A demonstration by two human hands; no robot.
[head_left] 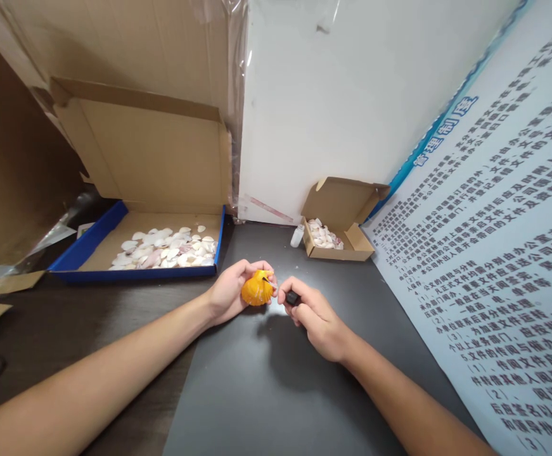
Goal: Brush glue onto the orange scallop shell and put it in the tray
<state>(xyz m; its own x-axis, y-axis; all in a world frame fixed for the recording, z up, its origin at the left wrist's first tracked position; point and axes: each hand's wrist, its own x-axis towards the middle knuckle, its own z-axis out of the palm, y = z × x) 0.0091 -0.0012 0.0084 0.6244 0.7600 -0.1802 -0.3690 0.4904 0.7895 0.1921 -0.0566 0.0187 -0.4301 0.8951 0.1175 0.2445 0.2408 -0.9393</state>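
My left hand point(231, 292) is closed around an orange-yellow scallop shell point(256, 289), with its ribbed outer face turned up. A small dark mark shows near the shell's right side, close to the fingertips. Just to the right, my right hand point(318, 320) grips a small black piece like a cap or handle point(293, 297) between thumb and fingers. Whatever extends from that black piece toward the shell is too small to make out. Both hands are held above the dark grey mat point(237, 386), a short gap apart.
At the left, a blue-edged cardboard box point(137, 273) stands with its lid raised and many pale shells point(171, 247) inside. A smaller open carton point(342, 254) holds more shells at the back right, beside a small white bottle point(297, 236). A printed poster point(494, 253) borders the right.
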